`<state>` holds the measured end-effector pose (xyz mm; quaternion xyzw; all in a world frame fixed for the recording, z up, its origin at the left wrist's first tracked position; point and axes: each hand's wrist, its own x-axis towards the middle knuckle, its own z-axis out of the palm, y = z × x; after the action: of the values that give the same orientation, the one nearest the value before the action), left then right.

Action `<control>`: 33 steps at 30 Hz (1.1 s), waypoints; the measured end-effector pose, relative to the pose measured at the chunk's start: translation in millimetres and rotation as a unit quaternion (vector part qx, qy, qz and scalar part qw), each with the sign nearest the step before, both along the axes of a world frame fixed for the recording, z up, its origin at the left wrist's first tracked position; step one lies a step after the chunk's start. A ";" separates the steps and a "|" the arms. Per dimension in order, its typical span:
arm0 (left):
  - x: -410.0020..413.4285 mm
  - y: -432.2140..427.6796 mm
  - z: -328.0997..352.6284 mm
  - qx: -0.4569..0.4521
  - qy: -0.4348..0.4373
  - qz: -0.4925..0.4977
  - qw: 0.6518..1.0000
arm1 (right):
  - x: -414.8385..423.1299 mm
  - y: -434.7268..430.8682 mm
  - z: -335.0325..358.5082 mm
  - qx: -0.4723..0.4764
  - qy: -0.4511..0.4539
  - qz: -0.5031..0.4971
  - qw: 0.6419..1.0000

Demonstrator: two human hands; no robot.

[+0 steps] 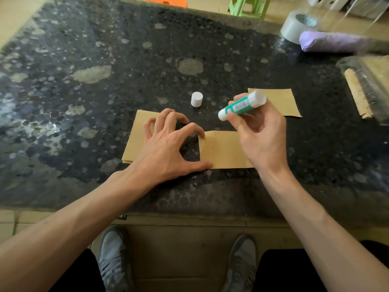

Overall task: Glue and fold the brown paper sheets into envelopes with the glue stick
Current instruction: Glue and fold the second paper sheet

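Three brown sheets [223, 150] lie near one cap [197, 99], with open table [105, 49] beyond it. Your left hand [166, 148] presses two with spread fingertips, and your right hand [261, 135] grips one glue stick [242, 105].

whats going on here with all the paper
A person is working on paper envelopes at a table. The right hand grips the uncapped glue stick, raised off the middle sheet. The left hand presses spread fingertips on the middle sheet and the left sheet. The cap stands on the table behind them, and the right sheet lies farther back, untouched.
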<state>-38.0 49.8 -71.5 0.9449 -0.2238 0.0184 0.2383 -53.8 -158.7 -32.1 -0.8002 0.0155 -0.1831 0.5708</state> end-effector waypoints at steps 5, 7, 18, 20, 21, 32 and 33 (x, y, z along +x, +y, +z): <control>-1.0 -0.1 1.3 -0.006 0.003 0.000 1.000 | -3.9 -6.1 4.8 0.000 0.041 0.024 0.999; -0.6 -0.1 0.9 -0.003 0.001 0.001 1.000 | -7.9 -8.5 1.3 -0.053 0.066 0.033 0.996; 0.2 0.2 0.2 0.000 -0.001 -0.004 1.000 | -35.2 -6.6 -9.7 -0.180 0.085 0.103 0.975; 0.0 -0.4 -0.2 -0.003 -0.009 0.000 1.000 | -36.4 -5.2 -10.2 -0.212 0.076 0.116 0.967; -0.2 -0.9 -0.4 -0.004 -0.011 0.002 1.000 | -37.2 -4.4 -10.1 -0.230 0.065 0.122 0.963; -0.2 -0.7 0.6 -0.002 -0.004 0.004 1.000 | -38.7 -1.6 -8.6 -0.258 0.011 0.095 0.961; -0.1 -0.6 0.6 -0.001 -0.003 0.004 1.000 | -37.9 -1.1 -8.9 -0.260 0.010 0.091 0.961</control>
<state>-38.1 49.2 -70.9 0.9453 -0.2211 0.0225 0.2389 -91.8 -159.8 -41.0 -0.9207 -0.0998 -0.1203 0.3576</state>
